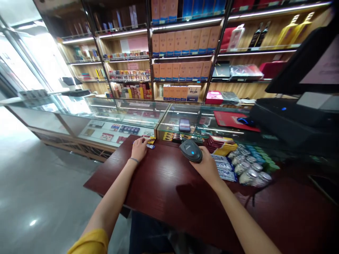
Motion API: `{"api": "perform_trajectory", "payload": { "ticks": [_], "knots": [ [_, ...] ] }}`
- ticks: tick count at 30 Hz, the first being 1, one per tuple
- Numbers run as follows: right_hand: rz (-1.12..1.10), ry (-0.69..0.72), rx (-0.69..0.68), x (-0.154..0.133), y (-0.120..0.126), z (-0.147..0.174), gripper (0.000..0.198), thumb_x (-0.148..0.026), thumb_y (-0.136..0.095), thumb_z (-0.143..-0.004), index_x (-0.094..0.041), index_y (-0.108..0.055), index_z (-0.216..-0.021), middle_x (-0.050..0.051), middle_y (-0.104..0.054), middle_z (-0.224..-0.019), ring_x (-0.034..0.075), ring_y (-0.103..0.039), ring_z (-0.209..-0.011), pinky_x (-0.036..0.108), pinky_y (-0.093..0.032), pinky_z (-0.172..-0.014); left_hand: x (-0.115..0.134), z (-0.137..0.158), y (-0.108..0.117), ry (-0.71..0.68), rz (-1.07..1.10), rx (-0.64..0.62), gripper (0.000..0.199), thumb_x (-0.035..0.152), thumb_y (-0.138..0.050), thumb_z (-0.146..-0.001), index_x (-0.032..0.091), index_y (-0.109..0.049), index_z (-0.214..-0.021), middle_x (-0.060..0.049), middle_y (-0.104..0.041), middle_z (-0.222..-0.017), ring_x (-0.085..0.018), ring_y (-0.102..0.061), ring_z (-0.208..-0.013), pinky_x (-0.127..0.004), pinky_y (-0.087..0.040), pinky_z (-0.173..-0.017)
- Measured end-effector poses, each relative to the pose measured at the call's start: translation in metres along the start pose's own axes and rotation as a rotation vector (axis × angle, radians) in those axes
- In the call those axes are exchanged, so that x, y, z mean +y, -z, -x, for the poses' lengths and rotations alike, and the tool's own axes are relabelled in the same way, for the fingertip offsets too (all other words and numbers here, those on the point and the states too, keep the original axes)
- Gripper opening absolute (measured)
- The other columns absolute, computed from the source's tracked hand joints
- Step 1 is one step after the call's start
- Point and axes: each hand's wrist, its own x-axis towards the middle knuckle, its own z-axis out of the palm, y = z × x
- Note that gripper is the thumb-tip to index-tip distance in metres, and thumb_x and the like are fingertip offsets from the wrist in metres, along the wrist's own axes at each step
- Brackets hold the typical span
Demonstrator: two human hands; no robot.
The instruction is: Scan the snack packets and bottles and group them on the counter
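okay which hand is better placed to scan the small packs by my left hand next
Right, most likely: the right hand grips the scanner, raised above the tabletop, while the left hand is down at the small packs.

right hand grips scanner | left hand at small packets

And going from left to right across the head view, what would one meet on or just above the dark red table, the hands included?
Left hand → small yellow-and-blue packets → black handheld scanner → right hand → blue-and-white packets → silver-lidded jars.
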Motion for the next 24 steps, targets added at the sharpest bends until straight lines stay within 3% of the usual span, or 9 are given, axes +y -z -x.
{"api": "perform_trajectory", "payload": {
  "ticks": [8,18,24],
  "knots": [
    [0.03,0.036,-0.054,-0.003,-0.034,-0.002,0.028,-0.026,-0.064,-0.08,-0.021,-0.062,-0.107,0.008,-0.062,-0.109,0.024,-0.067,-0.088,0.032,-0.052,-0.069,-0.028,0.011,-0.017,0.087,-0.006,-0.08,0.048,0.015,-0.043,-0.093,0.028,-0.059,-0.136,-0.014,-0.05,-0.14,-0.031,-0.045,-0.131,-0.053,-0.03,-0.113],
    [0.038,0.002,-0.074,0.002,-0.031,0.012,0.026,-0.03,-0.064,-0.084,-0.023,-0.059,-0.108,0.005,-0.062,-0.106,0.022,-0.067,-0.085,0.031,-0.049,-0.069,-0.029,0.011,-0.016,0.175,-0.018,-0.247,0.039,0.029,-0.048,-0.096,0.025,-0.06,-0.132,-0.015,-0.057,-0.125,-0.035,-0.048,-0.122,-0.069,-0.023,-0.111],
    [0.041,0.008,-0.051,0.003,-0.03,0.013,0.025,-0.029,-0.065,-0.082,-0.024,-0.058,-0.105,0.004,-0.063,-0.102,0.022,-0.066,-0.085,0.03,-0.048,-0.068,-0.031,0.01,-0.012,0.118,0.043,-0.223,0.027,0.029,-0.053,-0.095,0.024,-0.067,-0.117,-0.013,-0.057,-0.123,-0.033,-0.049,-0.121,-0.061,-0.03,-0.11]
  ]
}}
